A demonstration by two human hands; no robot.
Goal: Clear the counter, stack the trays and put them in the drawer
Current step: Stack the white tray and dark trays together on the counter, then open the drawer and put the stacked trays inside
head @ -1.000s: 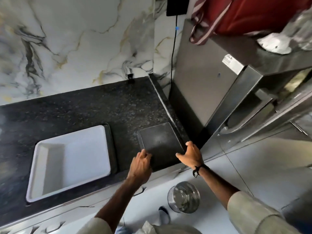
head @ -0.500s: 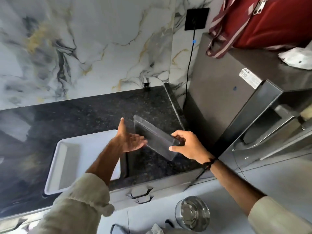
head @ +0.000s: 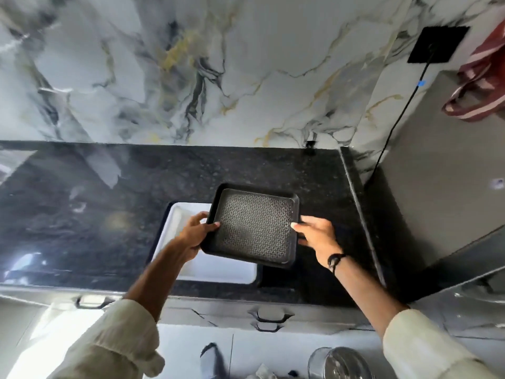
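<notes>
A small black tray (head: pixel 254 225) with a patterned inside is held in the air above the dark counter (head: pixel 109 203), face up and slightly tilted. My left hand (head: pixel 195 233) grips its left edge. My right hand (head: pixel 317 237) holds its right edge with the thumb on the rim. Under and left of it a white tray (head: pixel 185 242) lies on the counter, resting on a darker tray whose edge shows around it. The black tray overlaps the white tray's right part.
Drawer handles (head: pixel 270 318) (head: pixel 91 301) run along the cabinet front below the counter. A grey steel appliance (head: pixel 437 170) stands to the right with a red bag (head: pixel 486 77) on top. A black cable (head: pixel 401 110) hangs from a wall socket. A steel container (head: pixel 338 362) sits on the floor.
The black tray has been lifted off the counter's right end, turned over so its patterned face shows, and carried left over the white tray. Both hands now hold it.
</notes>
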